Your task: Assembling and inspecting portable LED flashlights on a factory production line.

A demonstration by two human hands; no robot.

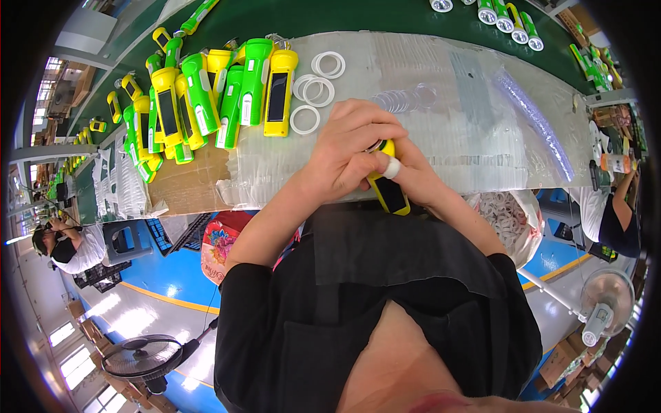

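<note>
Close to my body, at the table's near edge, both hands are closed around a yellow flashlight (391, 195) with a dark panel on its side. My left hand (344, 148) covers the head end, its fingers curled over the top. My right hand (417, 172) wraps the flashlight from the other side, and a white band sits on its thumb. Fingers hide most of the flashlight's head. Just beyond my left hand lie several white rings (304, 120), some overlapping. Past my fingers, a row of clear round discs (396, 101) lies fanned out.
Yellow and green flashlights (200, 96) crowd the table's left; several more (505, 25) lie far right. A long clear sleeve (533, 124) rests on the plastic-covered cardboard (447, 148). A bag of white rings (506, 220) hangs below the right edge. Fans (143, 358) and other people (65, 244) are around.
</note>
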